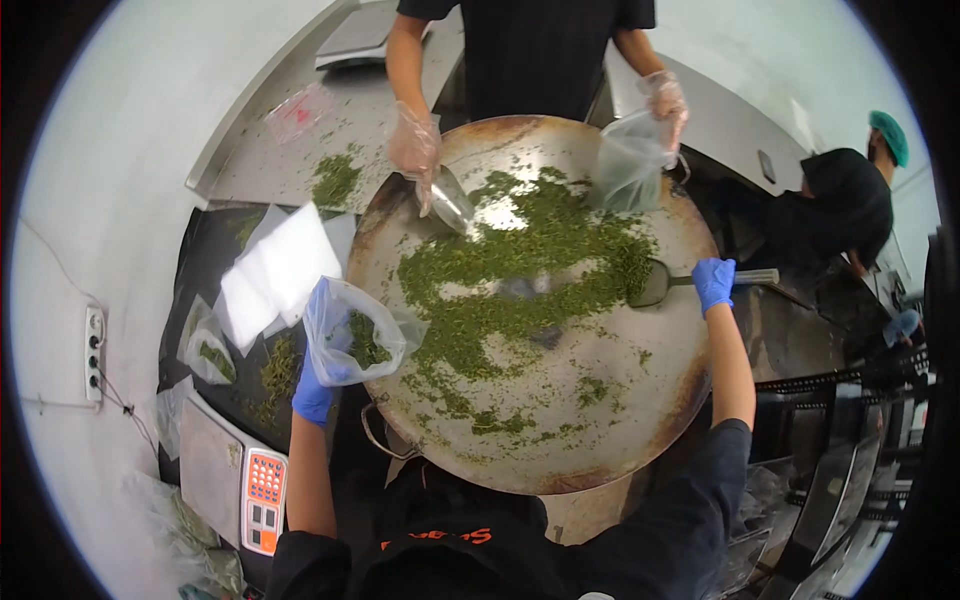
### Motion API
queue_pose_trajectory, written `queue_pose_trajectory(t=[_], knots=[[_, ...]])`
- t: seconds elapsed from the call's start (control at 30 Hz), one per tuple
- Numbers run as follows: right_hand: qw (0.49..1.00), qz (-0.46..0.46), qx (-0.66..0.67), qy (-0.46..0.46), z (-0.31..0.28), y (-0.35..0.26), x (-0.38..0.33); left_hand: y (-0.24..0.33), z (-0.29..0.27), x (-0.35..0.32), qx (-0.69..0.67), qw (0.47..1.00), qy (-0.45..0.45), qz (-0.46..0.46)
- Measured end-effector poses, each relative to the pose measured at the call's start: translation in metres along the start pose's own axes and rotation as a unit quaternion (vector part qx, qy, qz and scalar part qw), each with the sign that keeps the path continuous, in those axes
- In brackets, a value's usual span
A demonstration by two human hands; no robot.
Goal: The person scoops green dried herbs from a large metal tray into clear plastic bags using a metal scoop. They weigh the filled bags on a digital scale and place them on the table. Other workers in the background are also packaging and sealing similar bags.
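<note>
Centrally, a wide round metal pan point(600, 430) holds scattered green dried leaves point(530, 260). Beside its left rim, the left hand point(313, 385) in a blue glove has its grip closed around a clear plastic bag point(355, 335) partly filled with leaves. At the right rim, the right hand point(713, 282) clasps a metal scoop point(655, 285) whose bowl touches the leaves.
</note>
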State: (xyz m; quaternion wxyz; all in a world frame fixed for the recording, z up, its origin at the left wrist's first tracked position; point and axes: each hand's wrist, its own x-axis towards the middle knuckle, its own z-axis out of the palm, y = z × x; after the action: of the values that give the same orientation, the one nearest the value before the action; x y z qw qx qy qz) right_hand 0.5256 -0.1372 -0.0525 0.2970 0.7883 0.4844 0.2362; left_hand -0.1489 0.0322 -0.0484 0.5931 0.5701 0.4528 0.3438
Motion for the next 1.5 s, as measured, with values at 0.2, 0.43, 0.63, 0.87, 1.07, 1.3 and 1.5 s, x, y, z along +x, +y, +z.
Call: queue_pose_trajectory(t=[0.2, 0.43, 0.63, 0.87, 1.07, 1.3, 1.5], knots=[[0.934, -0.153, 0.305, -0.105, -0.006, -0.196, -0.018, -0.014, -0.017, -0.044, 0.034, 0.996, 0.066, -0.041], [0.840, -0.074, 0.529, -0.094, -0.059, -0.359, -0.055, -0.003, -0.022, -0.060, 0.052, 0.995, 0.085, -0.020], [0.806, -0.022, 0.579, -0.122, -0.097, -0.354, -0.050, 0.013, -0.014, -0.054, 0.076, 0.994, 0.068, 0.048], [0.860, -0.014, 0.509, -0.036, -0.157, -0.156, -0.030, 0.056, 0.046, -0.017, 0.191, 0.934, -0.011, 0.301], [0.924, -0.010, 0.373, 0.085, -0.272, -0.029, -0.066, 0.035, 0.109, 0.013, 0.250, 0.883, -0.016, 0.397], [0.925, -0.151, 0.305, 0.172, -0.366, -0.042, -0.105, -0.002, 0.158, 0.032, 0.021, 0.953, -0.160, 0.258], [0.955, -0.175, 0.165, 0.172, -0.403, -0.025, -0.114, -0.016, 0.179, 0.023, -0.074, 0.948, -0.210, 0.229]])
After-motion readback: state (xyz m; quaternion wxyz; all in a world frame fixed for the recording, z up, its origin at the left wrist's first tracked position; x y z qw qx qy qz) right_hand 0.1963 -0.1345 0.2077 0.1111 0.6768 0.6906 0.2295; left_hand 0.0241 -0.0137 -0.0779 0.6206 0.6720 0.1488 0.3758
